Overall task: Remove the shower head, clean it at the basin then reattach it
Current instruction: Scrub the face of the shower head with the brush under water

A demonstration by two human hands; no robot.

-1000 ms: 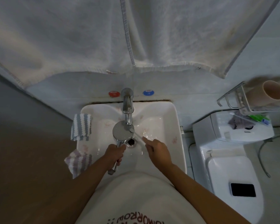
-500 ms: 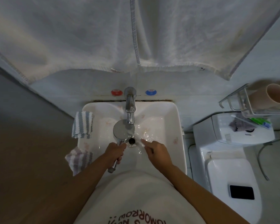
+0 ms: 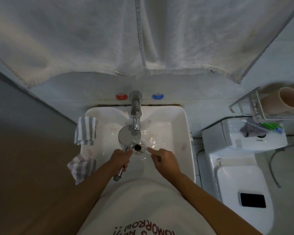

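A single wide-angle view from the person's head looks steeply down and forward, close over the basin (image 3: 185, 133), which sits centred. The tap (image 3: 135, 106) and wall lie toward 12 o'clock, the toilet (image 3: 244, 175) toward 3 o'clock, and the wearer's shirt (image 3: 143, 209) at 6 o'clock.

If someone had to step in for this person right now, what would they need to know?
Left hand: grips the shower head by its handle and holds its round face under the tap over the basin.
Right hand: pinches a small pale brush, hard to make out, whose tip is at the face's edge.
Done: the shower head is off its mount and at the basin, which is wet.
Left: finish cleaning and rinsing, then reattach it. The mount is out of view.
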